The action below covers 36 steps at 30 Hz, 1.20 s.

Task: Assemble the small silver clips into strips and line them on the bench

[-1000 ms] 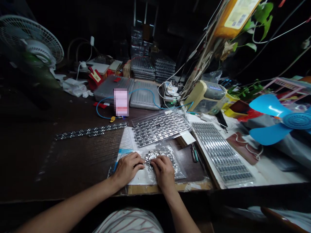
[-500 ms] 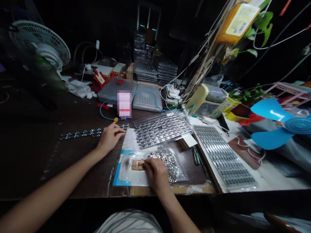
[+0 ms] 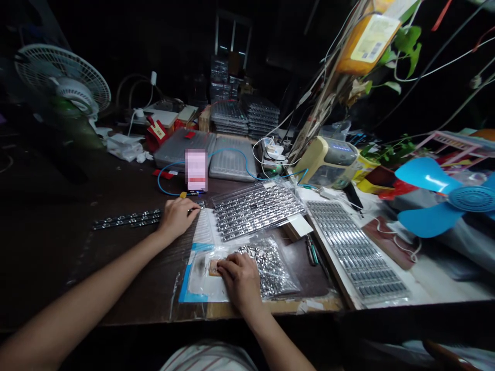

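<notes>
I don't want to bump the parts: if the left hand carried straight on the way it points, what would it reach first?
The left hand would probably meet the corner of the clear plastic tray of metal parts first, just past its fingertips, though depth is hard to judge here.

Your long silver metal strip lies flat under your left hand; a small tan piece sits against your right hand.
</notes>
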Each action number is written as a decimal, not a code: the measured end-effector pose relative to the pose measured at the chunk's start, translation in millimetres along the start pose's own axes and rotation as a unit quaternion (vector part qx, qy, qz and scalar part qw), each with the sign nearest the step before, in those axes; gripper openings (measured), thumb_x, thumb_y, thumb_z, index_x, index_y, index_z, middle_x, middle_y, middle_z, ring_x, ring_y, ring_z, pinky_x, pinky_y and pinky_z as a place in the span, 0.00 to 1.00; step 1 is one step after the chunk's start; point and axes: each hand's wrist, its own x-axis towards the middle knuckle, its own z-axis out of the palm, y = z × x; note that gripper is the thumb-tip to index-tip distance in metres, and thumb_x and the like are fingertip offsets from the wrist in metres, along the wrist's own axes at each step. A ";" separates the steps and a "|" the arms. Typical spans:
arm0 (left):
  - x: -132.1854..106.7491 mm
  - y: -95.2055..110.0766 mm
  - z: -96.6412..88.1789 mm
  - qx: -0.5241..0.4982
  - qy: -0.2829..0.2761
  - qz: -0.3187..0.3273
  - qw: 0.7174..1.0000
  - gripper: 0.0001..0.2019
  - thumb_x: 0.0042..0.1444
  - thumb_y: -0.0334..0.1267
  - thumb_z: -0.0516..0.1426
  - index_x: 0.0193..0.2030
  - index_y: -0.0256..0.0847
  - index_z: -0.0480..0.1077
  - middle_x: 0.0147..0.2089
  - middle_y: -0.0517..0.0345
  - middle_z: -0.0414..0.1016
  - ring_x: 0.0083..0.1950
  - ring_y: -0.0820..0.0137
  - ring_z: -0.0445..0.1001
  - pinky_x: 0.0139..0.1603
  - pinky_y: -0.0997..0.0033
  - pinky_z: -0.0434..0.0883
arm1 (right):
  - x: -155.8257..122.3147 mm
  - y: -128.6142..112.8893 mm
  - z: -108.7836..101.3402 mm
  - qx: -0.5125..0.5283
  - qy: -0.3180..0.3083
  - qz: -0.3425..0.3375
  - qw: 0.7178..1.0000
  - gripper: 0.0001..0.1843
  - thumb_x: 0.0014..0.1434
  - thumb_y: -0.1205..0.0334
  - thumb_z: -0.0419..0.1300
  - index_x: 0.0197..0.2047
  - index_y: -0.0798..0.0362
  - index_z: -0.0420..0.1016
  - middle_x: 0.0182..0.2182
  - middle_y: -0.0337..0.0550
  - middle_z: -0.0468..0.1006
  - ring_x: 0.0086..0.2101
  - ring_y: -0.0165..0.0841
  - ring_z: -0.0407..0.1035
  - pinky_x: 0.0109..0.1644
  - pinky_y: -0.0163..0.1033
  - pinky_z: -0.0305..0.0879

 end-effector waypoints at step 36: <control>-108.7 87.2 19.3 -0.289 -0.061 0.016 0.955 0.06 0.57 0.36 0.57 0.38 0.44 0.77 0.37 0.55 0.76 0.41 0.67 0.74 0.43 0.69 0.70 | -13.8 41.4 -20.2 0.042 0.089 0.041 0.994 0.08 0.59 0.71 0.52 0.36 0.51 0.71 0.34 0.42 0.74 0.38 0.34 0.67 0.43 0.38 0.62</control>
